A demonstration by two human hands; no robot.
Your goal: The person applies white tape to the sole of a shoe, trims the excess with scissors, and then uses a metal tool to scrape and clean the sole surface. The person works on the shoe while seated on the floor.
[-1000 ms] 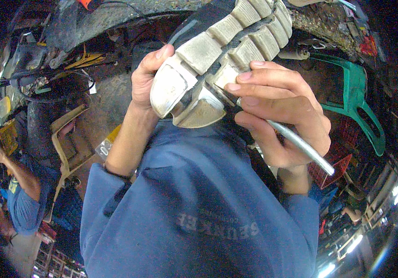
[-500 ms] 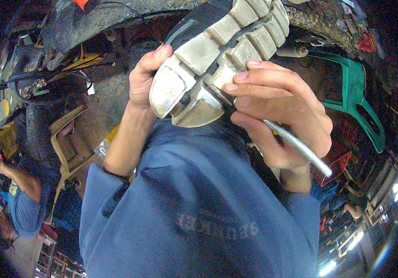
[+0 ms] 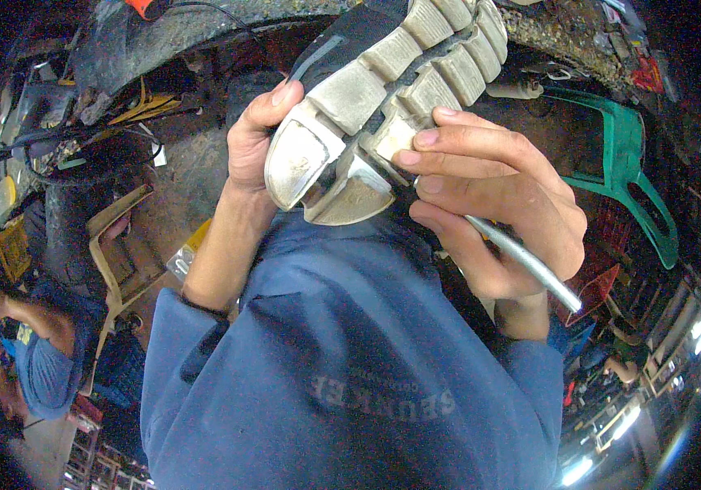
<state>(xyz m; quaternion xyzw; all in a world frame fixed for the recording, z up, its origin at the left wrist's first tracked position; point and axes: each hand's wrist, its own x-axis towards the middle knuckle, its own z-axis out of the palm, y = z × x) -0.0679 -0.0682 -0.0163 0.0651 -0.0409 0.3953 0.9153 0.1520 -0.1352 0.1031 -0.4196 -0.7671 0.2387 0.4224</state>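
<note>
A dark shoe is turned so that its pale, segmented sole [image 3: 352, 96] faces me, its heel end toward my body. My left hand [image 3: 259, 135] grips the heel from the left, thumb on the edge beside the dark upper. In my right hand [image 3: 502, 196] is a thin silver metal rod [image 3: 530, 265], pinched between thumb and fingers, its rear end sticking out toward the lower right. My right fingertips rest on the sole's right edge near the heel. The rod's front tip is hidden by the fingers and the sole. Two bright white patches show on the heel blocks.
A worn, dirty workbench edge [image 3: 203, 37] runs along the far side. A green plastic chair [image 3: 620, 155] stands at the right, a tan chair [image 3: 113, 269] at the left. Another person in a blue shirt [image 3: 44, 371] sits at the far left. Black cables [image 3: 81, 147] hang nearby.
Both hands and the shoe stay nearly in place. The rod's rear end has shifted very slightly left. The other person's hand at the left has moved slightly downward.
</note>
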